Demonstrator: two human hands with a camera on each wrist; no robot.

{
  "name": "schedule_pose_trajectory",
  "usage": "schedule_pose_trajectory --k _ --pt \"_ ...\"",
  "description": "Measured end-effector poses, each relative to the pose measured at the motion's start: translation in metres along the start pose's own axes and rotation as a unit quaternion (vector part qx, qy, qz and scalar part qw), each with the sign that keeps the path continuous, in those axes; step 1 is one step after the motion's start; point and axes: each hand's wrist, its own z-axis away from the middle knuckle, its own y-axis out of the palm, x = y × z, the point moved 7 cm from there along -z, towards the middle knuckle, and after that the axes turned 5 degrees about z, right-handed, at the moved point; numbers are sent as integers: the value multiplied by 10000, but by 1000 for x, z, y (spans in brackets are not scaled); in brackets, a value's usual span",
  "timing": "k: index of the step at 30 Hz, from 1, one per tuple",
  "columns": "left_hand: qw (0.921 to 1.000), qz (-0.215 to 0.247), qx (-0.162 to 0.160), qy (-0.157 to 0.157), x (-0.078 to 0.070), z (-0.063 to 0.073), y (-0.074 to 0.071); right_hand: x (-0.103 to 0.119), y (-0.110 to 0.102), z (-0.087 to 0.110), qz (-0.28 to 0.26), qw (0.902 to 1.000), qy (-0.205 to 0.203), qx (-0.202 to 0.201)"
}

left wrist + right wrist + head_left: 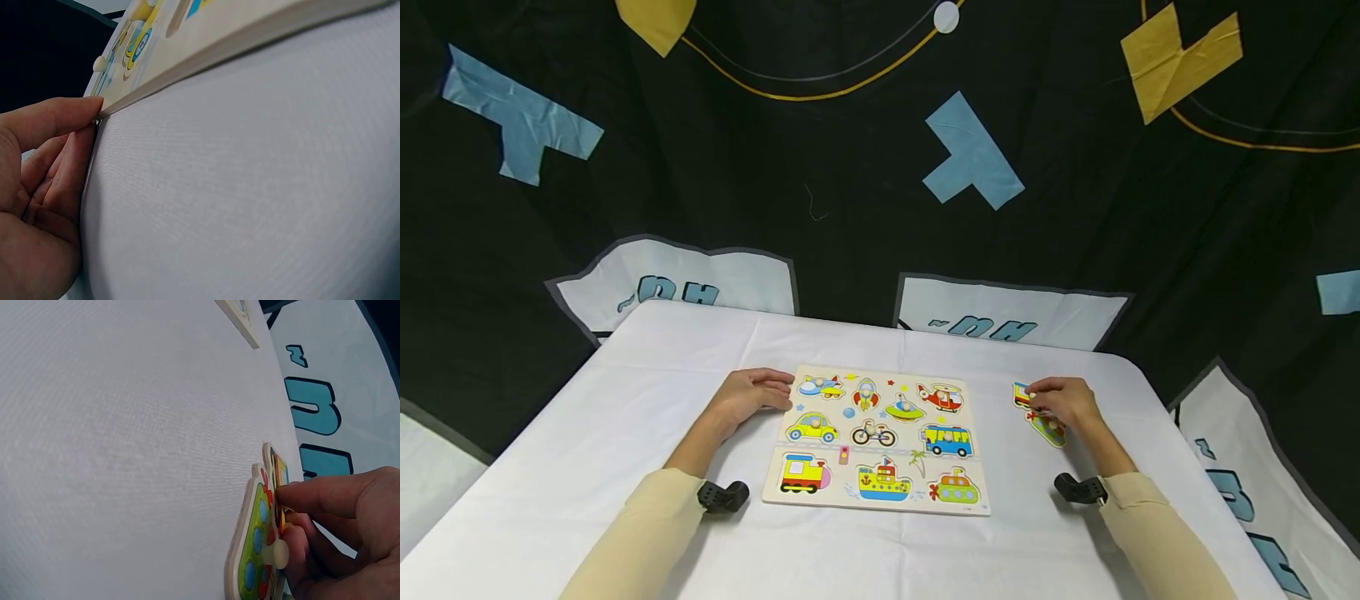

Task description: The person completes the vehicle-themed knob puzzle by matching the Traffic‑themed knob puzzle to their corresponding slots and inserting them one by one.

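Note:
A wooden puzzle board [882,440] with vehicle pictures lies on the white table. My left hand [748,400] rests at its upper left edge; in the left wrist view, the thumb [69,119] touches the board's edge. Right of the board, my right hand [1063,400] pinches a train puzzle piece [1022,396], partly hidden by the fingers. Close against it is a green submarine puzzle piece [1048,430] with a pale knob [275,554]. The fingers [325,495] cover the exact grip on the train piece.
White cloth covers the table [700,558]. Behind it hangs a black curtain [820,183] with blue and yellow shapes. Knobbed pieces such as the car [812,427] and bus [947,439] sit in the board. Each wrist carries a small black camera [724,497].

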Motion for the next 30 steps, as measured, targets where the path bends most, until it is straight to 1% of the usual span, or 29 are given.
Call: schedule_pose_trajectory --k 6,11,20,24,30 --pt "10000 7 0 41 -1 0 1 5 -4 0 -9 10000 24 62" --pt "10000 -21 -7 23 -1 -1 2 18 -9 4 -1 9999 -112 55" --pt "10000 -47 -38 -33 0 -1 1 53 -7 16 75 9977 -659 147" --pt "10000 -49 -14 -38 0 -1 1 70 -2 21 74 9956 -913 183" --pt "10000 -92 -22 -30 -1 1 1 93 11 31 30 9936 -1090 290"
